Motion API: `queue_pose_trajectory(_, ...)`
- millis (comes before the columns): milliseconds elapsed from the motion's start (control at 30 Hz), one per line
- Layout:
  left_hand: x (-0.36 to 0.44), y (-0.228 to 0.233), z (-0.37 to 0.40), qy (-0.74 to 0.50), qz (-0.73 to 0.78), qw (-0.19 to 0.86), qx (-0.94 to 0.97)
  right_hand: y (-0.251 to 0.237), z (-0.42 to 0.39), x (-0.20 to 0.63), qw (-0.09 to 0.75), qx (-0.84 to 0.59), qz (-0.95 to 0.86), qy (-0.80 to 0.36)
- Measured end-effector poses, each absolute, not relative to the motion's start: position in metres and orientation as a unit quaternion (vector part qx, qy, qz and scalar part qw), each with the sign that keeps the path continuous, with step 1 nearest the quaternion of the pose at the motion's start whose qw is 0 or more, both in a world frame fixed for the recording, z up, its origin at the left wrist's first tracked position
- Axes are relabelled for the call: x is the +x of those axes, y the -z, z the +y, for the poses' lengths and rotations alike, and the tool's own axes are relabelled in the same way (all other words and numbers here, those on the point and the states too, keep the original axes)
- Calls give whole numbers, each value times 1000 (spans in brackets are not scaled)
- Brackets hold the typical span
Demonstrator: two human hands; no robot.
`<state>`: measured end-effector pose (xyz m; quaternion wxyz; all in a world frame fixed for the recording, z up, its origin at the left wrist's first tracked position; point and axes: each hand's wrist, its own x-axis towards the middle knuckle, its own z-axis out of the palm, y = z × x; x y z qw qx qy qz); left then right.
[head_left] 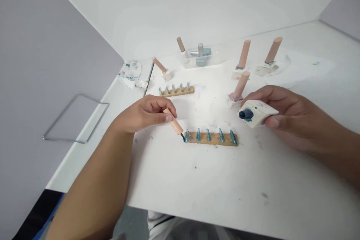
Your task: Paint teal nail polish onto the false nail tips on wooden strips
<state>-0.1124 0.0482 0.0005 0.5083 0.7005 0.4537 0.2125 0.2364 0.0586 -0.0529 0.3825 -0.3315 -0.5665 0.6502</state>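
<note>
Left hand (146,114) was closest to the camera, fingers pinched tight round a wooden-handled brush (173,122), dark tip touching the left end of the wooden strip (211,138) with five teal nail tips on it. Up behind that strip sat a second strip (176,90) of clear tips, and well behind that a clear tray (197,60). Right of the teal strip, right hand (284,114) gripped a small white polish bottle (257,113), its open blue neck pointing left. Wooden-capped bottles (244,55) stood behind it.
</note>
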Motion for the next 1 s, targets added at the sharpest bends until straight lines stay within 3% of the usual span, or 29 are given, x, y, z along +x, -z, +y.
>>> queue_pose_trajectory(1000,-116,3,50,-265,473,494,680,52,59,238,372,-312,-567,-665)
